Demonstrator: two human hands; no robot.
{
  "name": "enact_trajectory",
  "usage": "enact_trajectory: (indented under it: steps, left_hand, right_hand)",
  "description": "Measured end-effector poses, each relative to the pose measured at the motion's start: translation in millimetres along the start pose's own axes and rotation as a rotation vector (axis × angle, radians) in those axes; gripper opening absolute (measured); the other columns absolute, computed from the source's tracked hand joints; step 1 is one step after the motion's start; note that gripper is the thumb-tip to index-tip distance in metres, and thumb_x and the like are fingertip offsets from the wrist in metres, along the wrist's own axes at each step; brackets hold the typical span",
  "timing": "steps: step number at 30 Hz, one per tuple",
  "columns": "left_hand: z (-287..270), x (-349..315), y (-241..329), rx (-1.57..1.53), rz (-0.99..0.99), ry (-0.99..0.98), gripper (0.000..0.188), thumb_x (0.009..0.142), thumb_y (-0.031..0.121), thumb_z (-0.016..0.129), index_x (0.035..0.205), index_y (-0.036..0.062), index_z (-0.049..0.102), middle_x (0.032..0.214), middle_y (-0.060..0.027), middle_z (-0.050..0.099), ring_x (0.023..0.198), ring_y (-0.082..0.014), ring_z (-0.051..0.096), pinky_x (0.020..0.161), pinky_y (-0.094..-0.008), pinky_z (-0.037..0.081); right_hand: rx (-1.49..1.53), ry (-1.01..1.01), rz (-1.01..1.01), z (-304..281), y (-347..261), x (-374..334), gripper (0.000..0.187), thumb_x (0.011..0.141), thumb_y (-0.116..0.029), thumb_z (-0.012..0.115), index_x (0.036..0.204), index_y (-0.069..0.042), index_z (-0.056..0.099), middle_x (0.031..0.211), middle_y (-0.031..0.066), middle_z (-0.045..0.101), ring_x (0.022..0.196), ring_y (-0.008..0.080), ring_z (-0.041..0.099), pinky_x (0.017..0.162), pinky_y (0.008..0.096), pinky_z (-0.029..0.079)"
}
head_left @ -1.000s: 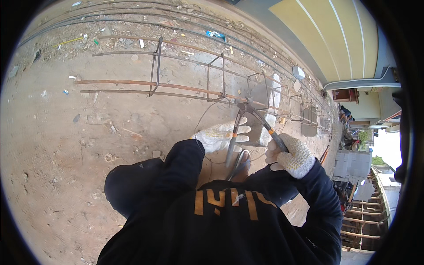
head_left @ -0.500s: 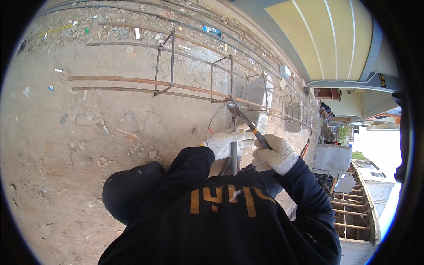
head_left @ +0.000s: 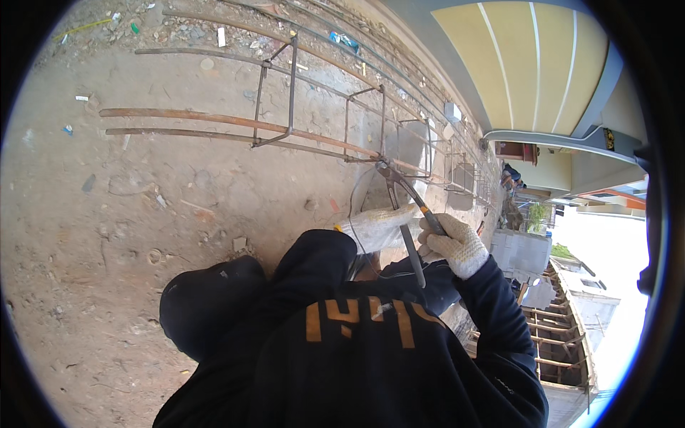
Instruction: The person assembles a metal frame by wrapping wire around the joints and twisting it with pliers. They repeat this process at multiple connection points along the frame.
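My right hand (head_left: 457,246), in a white knit glove, is closed around one handle of a pair of pincers (head_left: 405,187). The other handle hangs loose, pointing back toward my body. The jaws sit at a joint where a stirrup meets the lower rods of a rebar cage (head_left: 292,93). My left hand (head_left: 378,227), gloved too, is just below the jaws behind the loose handle. Its fingers look pressed together and are partly hidden. A thin tie wire (head_left: 351,192) curves from the joint to the left hand, which appears to grip it.
The rebar cage runs from left to far right above dirt ground (head_left: 178,250). Small rubble and litter lie along the far side, with a blue wrapper (head_left: 344,41). A yellow-panelled building (head_left: 514,64) stands at upper right, and grey blocks (head_left: 519,251) at right.
The pincers' handles have spread wider, and the loose one has swung right, away from the left hand. My right hand has shifted slightly right. The view has shifted a little.
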State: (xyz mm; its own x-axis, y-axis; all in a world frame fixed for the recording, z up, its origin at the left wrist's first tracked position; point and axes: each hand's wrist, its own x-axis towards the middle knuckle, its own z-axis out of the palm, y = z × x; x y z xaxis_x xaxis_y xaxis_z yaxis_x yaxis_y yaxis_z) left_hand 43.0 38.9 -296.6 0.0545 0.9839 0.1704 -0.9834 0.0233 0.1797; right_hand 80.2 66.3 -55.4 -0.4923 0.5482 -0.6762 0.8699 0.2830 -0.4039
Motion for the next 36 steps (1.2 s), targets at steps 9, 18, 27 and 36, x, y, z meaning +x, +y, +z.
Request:
enact_trajectory:
  steps: [9, 18, 27, 36]
  left_hand:
    - [-1, 9, -17, -0.003, 0.050, -0.012, 0.045, 0.101, 0.028, 0.051, 0.136, 0.0029, 0.042, 0.127, -0.0095, 0.049, 0.115, -0.0172, 0.049, 0.098, -0.0282, 0.040]
    - [-20, 9, -10, -0.044, 0.179, -0.150, 0.062, 0.098, 0.022, 0.053, 0.151, 0.0041, 0.027, 0.152, -0.0145, 0.035, 0.138, -0.0251, 0.037, 0.115, -0.0353, 0.030]
    - [16, 8, 24, -0.926, 0.217, -0.443, 0.062, 0.098, 0.025, 0.053, 0.151, 0.0060, 0.026, 0.156, -0.0187, 0.027, 0.143, -0.0359, 0.029, 0.116, -0.0536, 0.025]
    - [59, 31, 35, -0.826, 0.570, 0.117, 0.015, 0.091, 0.017, 0.067, 0.102, 0.0067, 0.069, 0.076, -0.0043, 0.061, 0.072, -0.0220, 0.061, 0.075, -0.0389, 0.055]
  right_hand:
    - [-0.830, 0.214, -0.259, 3, -8, -6, 0.082, 0.075, -0.035, 0.078, 0.138, 0.002, 0.041, 0.106, 0.0204, 0.061, 0.092, 0.0388, 0.065, 0.079, 0.0430, 0.053]
    - [-0.944, 0.512, -0.087, 63, 61, 16, 0.070, 0.072, -0.011, 0.066, 0.135, -0.001, 0.039, 0.113, 0.0227, 0.055, 0.090, 0.0377, 0.066, 0.074, 0.0447, 0.054]
    - [-0.644, 0.170, -0.114, 32, 46, 5, 0.061, 0.065, -0.018, 0.075, 0.115, 0.000, 0.043, 0.086, 0.0169, 0.062, 0.077, 0.0314, 0.066, 0.070, 0.0391, 0.052]
    - [-0.681, 0.188, -0.204, 16, 39, 2, 0.056, 0.071, -0.026, 0.079, 0.110, 0.003, 0.052, 0.091, 0.0227, 0.064, 0.087, 0.0358, 0.066, 0.078, 0.0416, 0.051]
